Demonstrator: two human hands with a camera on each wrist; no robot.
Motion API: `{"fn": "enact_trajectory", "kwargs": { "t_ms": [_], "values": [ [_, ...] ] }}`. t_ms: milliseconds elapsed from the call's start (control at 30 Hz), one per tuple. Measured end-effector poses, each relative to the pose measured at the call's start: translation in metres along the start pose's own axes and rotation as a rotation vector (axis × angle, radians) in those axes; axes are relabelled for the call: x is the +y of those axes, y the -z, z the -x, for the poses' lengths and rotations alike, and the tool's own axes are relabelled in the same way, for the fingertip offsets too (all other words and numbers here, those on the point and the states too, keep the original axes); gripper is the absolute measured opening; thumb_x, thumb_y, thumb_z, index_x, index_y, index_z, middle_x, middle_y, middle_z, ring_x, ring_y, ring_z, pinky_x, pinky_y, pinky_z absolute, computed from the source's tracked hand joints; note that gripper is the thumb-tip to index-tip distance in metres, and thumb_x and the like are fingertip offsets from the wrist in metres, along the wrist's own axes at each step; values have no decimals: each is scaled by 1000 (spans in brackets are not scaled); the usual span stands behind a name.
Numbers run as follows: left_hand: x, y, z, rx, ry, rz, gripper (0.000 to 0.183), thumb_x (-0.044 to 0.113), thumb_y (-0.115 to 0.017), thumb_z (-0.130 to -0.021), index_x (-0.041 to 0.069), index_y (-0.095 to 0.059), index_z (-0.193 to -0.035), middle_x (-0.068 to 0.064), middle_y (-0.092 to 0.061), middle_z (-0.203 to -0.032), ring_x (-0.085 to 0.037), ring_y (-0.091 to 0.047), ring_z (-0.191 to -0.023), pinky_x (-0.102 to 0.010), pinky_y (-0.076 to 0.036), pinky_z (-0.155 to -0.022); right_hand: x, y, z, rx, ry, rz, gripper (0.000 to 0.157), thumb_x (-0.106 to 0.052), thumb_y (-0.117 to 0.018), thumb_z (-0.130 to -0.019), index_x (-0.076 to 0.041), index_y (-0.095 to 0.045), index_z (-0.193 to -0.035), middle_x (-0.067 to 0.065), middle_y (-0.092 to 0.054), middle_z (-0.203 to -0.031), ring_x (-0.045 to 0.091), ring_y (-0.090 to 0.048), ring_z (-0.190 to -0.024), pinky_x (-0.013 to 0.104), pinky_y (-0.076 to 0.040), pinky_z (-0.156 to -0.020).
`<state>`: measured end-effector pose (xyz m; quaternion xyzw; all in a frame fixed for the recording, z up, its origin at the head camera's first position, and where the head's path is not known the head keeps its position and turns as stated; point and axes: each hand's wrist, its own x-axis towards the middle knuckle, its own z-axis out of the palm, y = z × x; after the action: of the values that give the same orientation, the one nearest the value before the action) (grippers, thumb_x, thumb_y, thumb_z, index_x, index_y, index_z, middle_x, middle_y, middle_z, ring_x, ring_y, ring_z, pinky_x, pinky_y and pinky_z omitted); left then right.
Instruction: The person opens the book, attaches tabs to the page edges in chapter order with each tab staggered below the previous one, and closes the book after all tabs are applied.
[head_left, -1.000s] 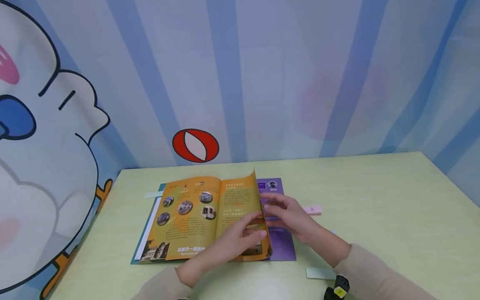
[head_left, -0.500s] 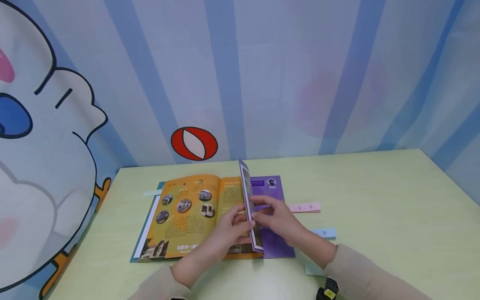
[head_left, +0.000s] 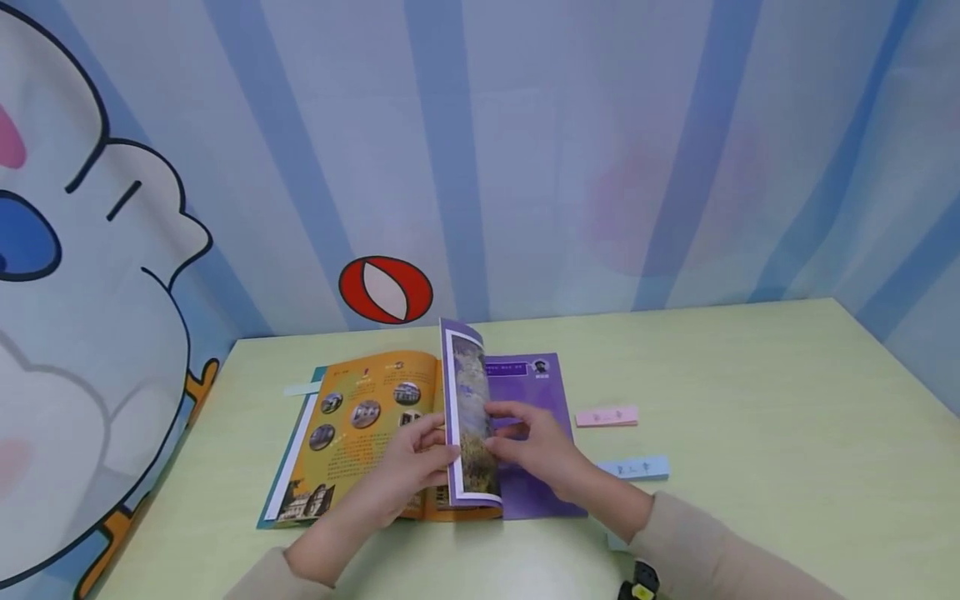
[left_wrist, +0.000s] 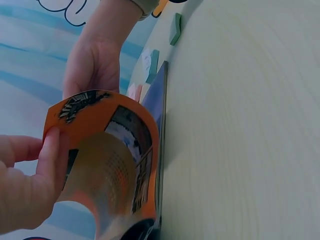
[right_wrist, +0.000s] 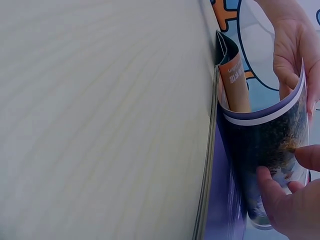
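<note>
An open magazine lies on the table, its orange page (head_left: 341,446) on the left and a purple page (head_left: 542,492) on the right. Between them one leaf (head_left: 471,392) stands raised and bent, with a landscape picture facing right. My left hand (head_left: 408,467) pinches this leaf by its outer edge, thumb on the picture side; the left wrist view has its fingers (left_wrist: 52,145) against the orange back. With fingertips on the picture, my right hand (head_left: 543,446) touches the leaf from the right. In the right wrist view the right thumb and a finger (right_wrist: 270,187) lie apart on the picture.
Right of the magazine lie a pink paper strip (head_left: 607,416) and a blue strip (head_left: 637,468), both with writing. A green strip (head_left: 617,542) is partly hidden by the right sleeve. Another pale tab (head_left: 302,388) sticks out at the left edge. A striped curtain (head_left: 525,208) stands behind.
The raised leaf has swung from the right over to the left, showing its picture side. Both hands have moved left with it, uncovering more of the purple page and the pink and blue strips.
</note>
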<state>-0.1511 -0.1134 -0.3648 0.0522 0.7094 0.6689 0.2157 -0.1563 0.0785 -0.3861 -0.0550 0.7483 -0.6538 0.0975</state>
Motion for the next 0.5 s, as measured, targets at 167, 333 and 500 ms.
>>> {"fn": "enact_trajectory", "kwargs": {
  "t_ms": [167, 333, 500],
  "values": [
    [5, 11, 9, 52, 29, -28, 43, 6, -53, -94, 2, -43, -136, -12, -56, -109, -19, -62, -90, -34, -54, -76, -2, -5, -1, -17, 18, 46, 43, -2, -66, -84, -2, -56, -126, 15, -54, -125, 26, -58, -102, 32, -54, -76],
    [8, 26, 16, 146, 43, -45, 42, 6, -55, -93, 4, -47, -134, -12, -51, -108, -19, -61, -88, -35, -54, -75, -2, -10, 0, -61, 82, 109, 43, -2, -64, -86, -2, -55, -128, 16, -51, -127, 27, -58, -103, 31, -53, -75],
    [10, 45, 24, 215, 50, -68, 47, 6, -56, -93, 2, -43, -138, -11, -51, -106, -19, -61, -86, -33, -54, -74, -3, -15, 0, -126, 141, 151, 44, -1, -61, -87, -2, -52, -130, 18, -48, -131, 30, -56, -107, 27, -53, -75]
  ]
}}
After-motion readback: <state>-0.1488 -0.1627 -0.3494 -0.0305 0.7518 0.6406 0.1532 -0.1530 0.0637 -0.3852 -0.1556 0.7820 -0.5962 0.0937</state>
